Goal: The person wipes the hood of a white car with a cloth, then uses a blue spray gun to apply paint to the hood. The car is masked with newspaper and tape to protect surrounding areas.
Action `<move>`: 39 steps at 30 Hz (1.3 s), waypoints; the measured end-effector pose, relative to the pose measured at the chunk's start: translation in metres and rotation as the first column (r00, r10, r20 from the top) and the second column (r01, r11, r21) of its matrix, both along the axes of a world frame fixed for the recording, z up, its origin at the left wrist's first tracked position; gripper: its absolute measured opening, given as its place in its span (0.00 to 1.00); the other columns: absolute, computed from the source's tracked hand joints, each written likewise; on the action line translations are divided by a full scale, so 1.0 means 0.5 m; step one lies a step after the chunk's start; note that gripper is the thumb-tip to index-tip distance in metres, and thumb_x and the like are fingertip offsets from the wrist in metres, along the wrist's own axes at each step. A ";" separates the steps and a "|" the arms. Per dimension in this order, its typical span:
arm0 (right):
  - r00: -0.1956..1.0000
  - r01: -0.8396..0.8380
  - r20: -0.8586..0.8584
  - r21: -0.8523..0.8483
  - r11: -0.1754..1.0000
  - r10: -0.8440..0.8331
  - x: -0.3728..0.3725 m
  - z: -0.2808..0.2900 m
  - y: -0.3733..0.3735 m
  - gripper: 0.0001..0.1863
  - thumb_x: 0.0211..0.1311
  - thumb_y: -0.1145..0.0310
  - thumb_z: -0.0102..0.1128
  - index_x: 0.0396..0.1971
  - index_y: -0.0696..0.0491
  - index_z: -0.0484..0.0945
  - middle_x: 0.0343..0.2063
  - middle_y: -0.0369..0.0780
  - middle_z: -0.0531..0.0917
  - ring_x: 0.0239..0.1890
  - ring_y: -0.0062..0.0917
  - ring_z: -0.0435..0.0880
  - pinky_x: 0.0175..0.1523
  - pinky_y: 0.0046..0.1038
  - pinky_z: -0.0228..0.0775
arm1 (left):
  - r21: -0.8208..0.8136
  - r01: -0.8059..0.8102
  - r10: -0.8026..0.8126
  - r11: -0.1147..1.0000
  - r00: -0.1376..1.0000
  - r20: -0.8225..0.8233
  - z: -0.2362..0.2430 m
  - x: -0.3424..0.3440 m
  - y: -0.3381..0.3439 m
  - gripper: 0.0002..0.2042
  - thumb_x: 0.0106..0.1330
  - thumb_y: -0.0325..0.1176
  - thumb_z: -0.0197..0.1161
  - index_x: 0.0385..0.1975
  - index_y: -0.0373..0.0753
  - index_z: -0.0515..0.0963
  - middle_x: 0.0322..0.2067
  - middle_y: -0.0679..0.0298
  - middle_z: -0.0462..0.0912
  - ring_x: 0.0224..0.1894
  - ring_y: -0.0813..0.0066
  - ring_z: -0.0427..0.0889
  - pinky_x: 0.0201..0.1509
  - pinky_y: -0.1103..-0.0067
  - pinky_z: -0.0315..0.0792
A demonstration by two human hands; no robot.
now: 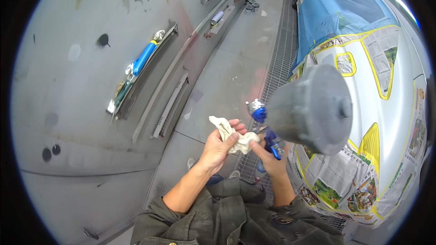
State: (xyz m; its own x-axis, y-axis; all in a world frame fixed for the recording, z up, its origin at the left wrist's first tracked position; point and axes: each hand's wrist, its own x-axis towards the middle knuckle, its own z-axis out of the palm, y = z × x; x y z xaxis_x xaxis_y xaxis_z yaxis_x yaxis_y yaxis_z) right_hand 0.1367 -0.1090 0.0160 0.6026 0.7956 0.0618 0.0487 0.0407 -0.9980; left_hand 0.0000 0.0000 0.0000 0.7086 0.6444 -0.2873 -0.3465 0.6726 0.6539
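My left hand (214, 150) is closed on a crumpled off-white cloth (245, 144), with one end sticking up past the thumb. My right hand (274, 163) grips a blue and silver paint spray gun (274, 143), its fingers partly hidden behind the handle. The right thumb meets the cloth's right end. A large grey translucent cup (295, 109) with a round lid sits on the gun, tilted toward me and slightly blurred. Its nozzle end (257, 110) points left, toward the wall.
To my right stands a white car body (404, 104) masked with newspaper (336, 190), yellow tape and blue film (318, 7). A floor grating (278, 54) runs beside it. On the grey wall, a shelf (150, 59) carries a blue roll (144, 58) and rags; a spray can (217, 17) lies farther along.
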 end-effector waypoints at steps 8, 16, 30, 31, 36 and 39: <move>0.926 0.263 -0.313 0.133 0.955 -0.212 0.041 -0.047 0.265 0.11 0.54 0.79 0.69 0.37 0.59 0.79 0.21 0.31 0.77 0.21 0.13 0.73 0.27 0.18 0.64 | 0.202 0.192 -0.179 0.960 0.980 -0.082 -0.055 -0.023 0.347 0.19 0.59 0.17 0.66 0.52 0.30 0.74 0.46 0.57 0.83 0.48 0.72 0.83 0.54 0.76 0.78; 0.901 0.348 -0.326 0.146 0.926 -0.288 0.024 -0.009 0.462 0.09 0.60 0.70 0.63 0.34 0.60 0.76 0.17 0.31 0.69 0.16 0.13 0.62 0.26 0.21 0.60 | 0.144 0.099 -0.094 0.985 0.995 -0.041 -0.016 0.043 0.637 0.14 0.65 0.22 0.62 0.50 0.31 0.76 0.40 0.60 0.85 0.41 0.76 0.85 0.47 0.81 0.78; 0.879 0.454 -0.309 0.313 0.834 -0.363 0.295 -0.090 0.640 0.23 0.49 0.73 0.77 0.45 0.59 0.77 0.32 0.33 0.80 0.32 0.16 0.77 0.38 0.19 0.70 | 0.540 0.444 -0.431 0.715 0.888 -0.159 0.031 0.469 0.793 0.13 0.66 0.28 0.68 0.46 0.32 0.75 0.36 0.63 0.85 0.38 0.82 0.83 0.43 0.83 0.77; 0.857 0.508 -0.260 0.280 0.815 -0.445 0.319 -0.067 0.665 0.22 0.49 0.74 0.77 0.45 0.59 0.77 0.32 0.33 0.81 0.32 0.16 0.78 0.38 0.19 0.71 | 0.610 0.444 -0.406 0.656 0.889 -0.210 0.029 0.509 0.795 0.12 0.66 0.28 0.68 0.45 0.32 0.75 0.35 0.64 0.85 0.37 0.82 0.82 0.42 0.84 0.76; 0.730 0.651 -0.370 0.122 0.749 -0.574 0.467 -0.052 0.691 0.16 0.50 0.79 0.74 0.39 0.57 0.78 0.31 0.33 0.81 0.28 0.16 0.78 0.33 0.20 0.70 | 0.731 0.264 -0.178 0.630 0.964 -0.196 0.021 0.682 0.827 0.11 0.68 0.35 0.66 0.40 0.32 0.80 0.31 0.64 0.86 0.33 0.85 0.79 0.37 0.82 0.74; 0.706 0.697 -0.313 0.143 0.703 -0.636 0.548 -0.069 0.672 0.14 0.50 0.79 0.74 0.35 0.56 0.77 0.29 0.33 0.80 0.26 0.15 0.77 0.30 0.20 0.69 | 0.563 0.342 -0.355 0.752 0.930 -0.091 0.044 0.783 0.830 0.10 0.65 0.32 0.68 0.40 0.32 0.82 0.34 0.64 0.87 0.34 0.82 0.81 0.39 0.81 0.76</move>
State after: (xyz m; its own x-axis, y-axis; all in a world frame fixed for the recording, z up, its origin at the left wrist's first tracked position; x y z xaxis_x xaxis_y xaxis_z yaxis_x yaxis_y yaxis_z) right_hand 0.4106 0.2272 -0.0185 0.9876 0.1562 -0.0163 -0.0657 0.3161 -0.9465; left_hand 0.3913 0.4150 0.0220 0.9177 0.3924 0.0627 -0.1784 0.2659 0.9473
